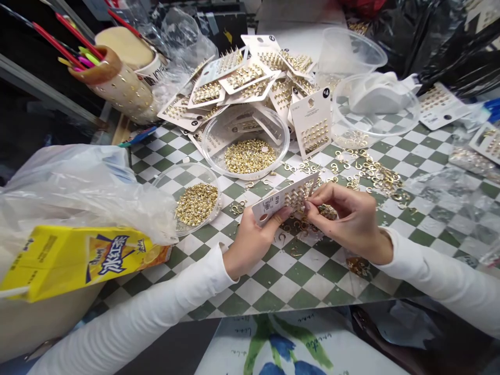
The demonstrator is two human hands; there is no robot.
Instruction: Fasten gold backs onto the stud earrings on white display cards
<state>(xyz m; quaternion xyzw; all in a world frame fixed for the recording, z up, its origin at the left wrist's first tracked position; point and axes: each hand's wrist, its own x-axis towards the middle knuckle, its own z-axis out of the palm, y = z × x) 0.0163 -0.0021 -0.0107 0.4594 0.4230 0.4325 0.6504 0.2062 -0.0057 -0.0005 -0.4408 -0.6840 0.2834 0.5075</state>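
Observation:
My left hand grips one end of a white earring card, its thumb lying across the printed side. Rows of small gold earring backs stick out of the card, which is held tilted above the table. At the card's right end, my right hand has thumb and index finger pinched against the rows; whatever tiny piece sits between the fingertips is too small to make out. Loose gold hoop earrings lie scattered behind and under the hands. A clear round tub and a shallow clear lid hold piles of small gold pieces.
Filled earring cards are heaped at the back. Empty-looking clear tubs stand back right. At left are a plastic bag, a yellow drink carton and a pen holder. The checkered table ends just before my forearms.

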